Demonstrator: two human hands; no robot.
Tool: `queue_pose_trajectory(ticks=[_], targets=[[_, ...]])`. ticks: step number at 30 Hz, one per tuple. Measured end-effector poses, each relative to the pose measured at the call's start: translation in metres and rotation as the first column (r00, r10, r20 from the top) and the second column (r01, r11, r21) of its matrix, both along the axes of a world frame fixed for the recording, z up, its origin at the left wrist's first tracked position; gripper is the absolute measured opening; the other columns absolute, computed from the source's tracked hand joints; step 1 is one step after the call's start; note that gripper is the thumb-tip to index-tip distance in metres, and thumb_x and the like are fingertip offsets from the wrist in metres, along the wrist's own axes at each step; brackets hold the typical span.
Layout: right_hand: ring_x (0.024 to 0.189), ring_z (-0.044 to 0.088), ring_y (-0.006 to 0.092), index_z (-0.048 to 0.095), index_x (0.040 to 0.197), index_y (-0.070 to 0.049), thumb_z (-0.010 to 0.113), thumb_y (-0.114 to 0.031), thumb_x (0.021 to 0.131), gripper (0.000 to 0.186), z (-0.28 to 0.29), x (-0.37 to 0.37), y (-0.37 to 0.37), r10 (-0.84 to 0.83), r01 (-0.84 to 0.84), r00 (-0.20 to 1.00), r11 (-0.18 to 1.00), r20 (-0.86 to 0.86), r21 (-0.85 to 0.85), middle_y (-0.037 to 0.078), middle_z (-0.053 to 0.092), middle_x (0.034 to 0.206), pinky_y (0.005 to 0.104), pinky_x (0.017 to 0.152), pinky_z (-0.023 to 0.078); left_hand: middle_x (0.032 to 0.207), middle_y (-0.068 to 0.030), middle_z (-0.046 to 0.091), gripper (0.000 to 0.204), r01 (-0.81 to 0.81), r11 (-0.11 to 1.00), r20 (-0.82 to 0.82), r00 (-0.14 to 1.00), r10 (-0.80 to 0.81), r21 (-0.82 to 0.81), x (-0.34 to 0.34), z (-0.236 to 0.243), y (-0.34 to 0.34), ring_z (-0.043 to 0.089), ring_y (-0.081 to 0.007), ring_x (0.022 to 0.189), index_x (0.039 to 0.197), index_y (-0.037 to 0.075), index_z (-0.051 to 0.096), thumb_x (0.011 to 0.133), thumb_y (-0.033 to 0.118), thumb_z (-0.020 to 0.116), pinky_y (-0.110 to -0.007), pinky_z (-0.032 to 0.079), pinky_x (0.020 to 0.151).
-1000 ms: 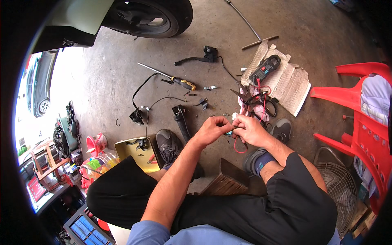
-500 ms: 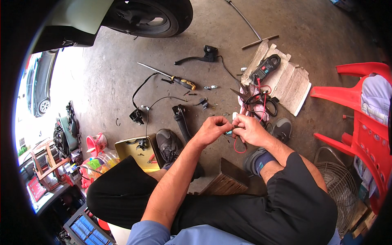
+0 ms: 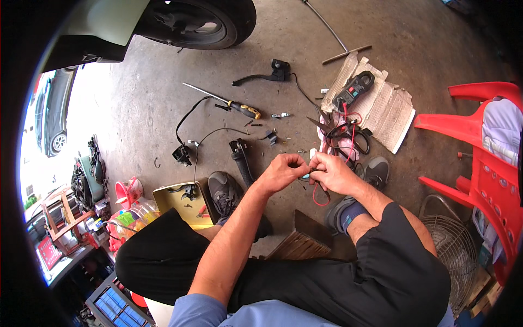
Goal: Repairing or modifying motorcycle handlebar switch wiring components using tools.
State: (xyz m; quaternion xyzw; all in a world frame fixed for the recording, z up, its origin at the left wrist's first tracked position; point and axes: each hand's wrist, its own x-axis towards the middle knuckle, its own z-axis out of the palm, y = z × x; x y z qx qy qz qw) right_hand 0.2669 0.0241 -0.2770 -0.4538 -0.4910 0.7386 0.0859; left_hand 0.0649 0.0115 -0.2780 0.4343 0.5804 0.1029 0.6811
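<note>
My left hand (image 3: 283,173) is closed in a pinch, its fingertips almost touching my right hand (image 3: 329,173), which grips a small dark wired piece (image 3: 312,173). What my left fingers hold is too small to make out. A red wire (image 3: 322,204) loops below my fingers. Beyond my hands lie scissors (image 3: 328,127), tangled leads and a black clamp meter (image 3: 354,90) on torn cardboard (image 3: 397,122). Around them on the floor are a black lever assembly (image 3: 278,71), a yellow-black screwdriver (image 3: 244,109), a grip assembly (image 3: 241,162) and a switch housing (image 3: 182,155).
A vehicle wheel (image 3: 201,24) fills the top left, with a T-handle wrench (image 3: 346,53) nearby. A red plastic chair (image 3: 479,185) and wire fan guard (image 3: 442,248) are at right. A yellow tray (image 3: 169,201), bucket (image 3: 129,191) and clutter flank my left leg; a wooden block (image 3: 305,240) sits between my feet.
</note>
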Motion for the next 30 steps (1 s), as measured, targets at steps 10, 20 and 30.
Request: queue_pose_trajectory(ticks=[10, 20, 30], targets=[[0.048, 0.052, 0.0076, 0.05, 0.099, -0.001, 0.058, -0.002, 0.089, 0.012, -0.008, 0.001, -0.001, -0.052, 0.049, 0.996, 0.998, -0.074, -0.045, 0.009, 0.068, 0.074, 0.0246, 0.043, 0.039, 0.076, -0.0038, 0.064, 0.027, -0.014, 1.0, -0.015, 1.0, 0.014, 0.011, 0.001, 0.004, 0.001, 0.054, -0.0082, 0.075, 0.086, -0.001, 0.068, 0.084, 0.026, 0.069, -0.029, 0.047, 0.068], [0.049, 0.053, 0.0081, 0.049, 0.095, 0.0, 0.056, 0.0, 0.089, 0.009, -0.002, 0.0, 0.002, -0.074, 0.07, 0.994, 0.996, -0.075, -0.059, 0.01, 0.067, 0.074, 0.024, 0.044, 0.04, 0.088, -0.0048, 0.067, 0.023, 0.045, 0.993, -0.016, 0.999, -0.043, 0.112, -0.002, 0.009, -0.005, 0.059, -0.0116, 0.082, 0.092, 0.001, 0.068, 0.081, 0.021, 0.068, -0.029, 0.048, 0.075], [0.05, 0.053, 0.0069, 0.053, 0.098, 0.0, 0.058, -0.001, 0.09, 0.009, 0.002, 0.001, -0.004, -0.08, 0.078, 0.996, 0.996, -0.036, -0.043, 0.008, 0.068, 0.075, 0.0241, 0.046, 0.04, 0.086, -0.0093, 0.067, 0.023, 0.089, 0.982, -0.069, 0.995, -0.079, 0.166, -0.002, 0.014, -0.003, 0.061, -0.0162, 0.081, 0.088, 0.001, 0.068, 0.08, 0.023, 0.068, -0.032, 0.048, 0.075]])
